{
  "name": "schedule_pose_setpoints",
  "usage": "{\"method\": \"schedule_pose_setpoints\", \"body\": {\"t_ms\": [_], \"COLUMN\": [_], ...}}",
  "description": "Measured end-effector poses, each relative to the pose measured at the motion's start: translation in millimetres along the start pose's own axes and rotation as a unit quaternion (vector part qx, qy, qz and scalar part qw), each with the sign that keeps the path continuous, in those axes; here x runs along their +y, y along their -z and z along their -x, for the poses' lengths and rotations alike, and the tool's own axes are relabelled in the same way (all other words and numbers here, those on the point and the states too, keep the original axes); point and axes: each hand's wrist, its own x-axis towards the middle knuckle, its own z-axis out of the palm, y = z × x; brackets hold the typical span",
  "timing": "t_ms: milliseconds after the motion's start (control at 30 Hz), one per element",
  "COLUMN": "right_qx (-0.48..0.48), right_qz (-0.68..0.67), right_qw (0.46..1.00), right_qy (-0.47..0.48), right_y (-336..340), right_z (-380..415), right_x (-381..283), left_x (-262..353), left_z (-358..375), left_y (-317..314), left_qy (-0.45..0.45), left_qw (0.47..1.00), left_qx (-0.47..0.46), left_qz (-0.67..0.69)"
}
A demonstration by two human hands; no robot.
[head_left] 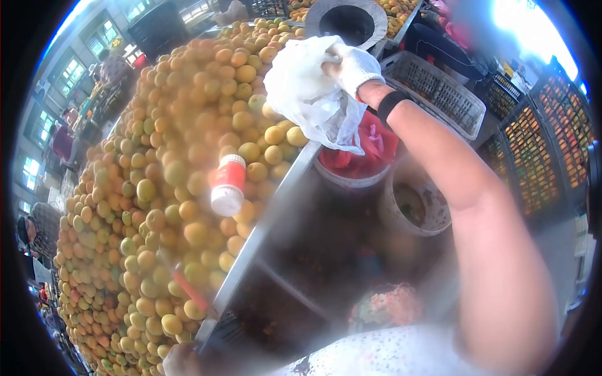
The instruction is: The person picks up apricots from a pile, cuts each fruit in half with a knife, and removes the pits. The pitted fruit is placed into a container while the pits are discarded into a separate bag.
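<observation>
My right hand (354, 66), in a white glove with a dark band on the wrist, is closed on a crumpled white plastic bag (307, 81). The bag hangs over the edge of a big heap of yellow-orange, apricot-like fruit (145, 189) and partly over a bucket with red plastic (360, 150). Low in the view, my left hand (182, 358) is at the metal table rim (241, 260); it is blurred and its fingers are hard to make out. A red-handled tool (190, 288) lies on the fruit above it, and a white bottle with a red label (229, 185) rests farther up.
A pale bucket (417, 203) stands right of the red-lined one. Behind them is a grey plastic crate (439, 91). A round dark-centred container (347, 25) sits at the heap's far end. Stacked fruit crates (533, 144) stand at right; other people (113, 67) are at far left.
</observation>
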Motion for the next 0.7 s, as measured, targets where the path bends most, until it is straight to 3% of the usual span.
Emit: {"method": "schedule_pose_setpoints", "body": {"t_ms": [100,167,200,267,333,400,467,533,600,633,667,700], "right_qx": [0.051,0.091,0.094,0.087,0.110,0.062,0.052,0.047,0.025,0.010,-0.007,0.011], "right_qz": [-0.061,-0.104,-0.105,-0.360,-0.408,-0.495,-0.470,-0.452,-0.470,-0.493,-0.515,-0.538], "right_qw": [0.996,0.989,0.989,0.920,0.895,0.851,0.860,0.880,0.869,0.852,0.832,0.822], "right_qy": [-0.033,-0.050,-0.053,-0.130,-0.142,-0.165,-0.194,-0.137,-0.151,-0.179,-0.206,-0.186], "right_y": [0,4,5,15,25,29,42,41,49,56,59,47], "right_z": [-4,-1,3,19,37,52,72,84,90,90,90,88], "right_x": [6,13,17,14,13,21,9,10,6,1,-1,10], "left_x": [-8,7,14,33,28,30,21,18,20,30,39,45], "left_z": [4,-4,-8,-23,-28,-33,-32,-33,-37,-46,-55,-64], "left_y": [-10,-6,0,21,23,29,21,16,20,31,44,60], "left_qy": [0.015,0.153,0.150,0.176,0.137,0.178,0.190,0.175,0.167,0.020,-0.127,-0.125], "left_qw": [1.000,0.969,0.970,0.975,0.975,0.964,0.961,0.954,0.950,0.992,0.955,0.954], "left_qx": [-0.003,0.029,0.029,-0.019,-0.015,-0.083,-0.090,-0.103,-0.112,-0.128,-0.135,-0.137], "left_qz": [-0.003,0.192,0.188,0.137,0.174,0.181,0.180,0.221,0.237,0.002,-0.232,-0.237]}}
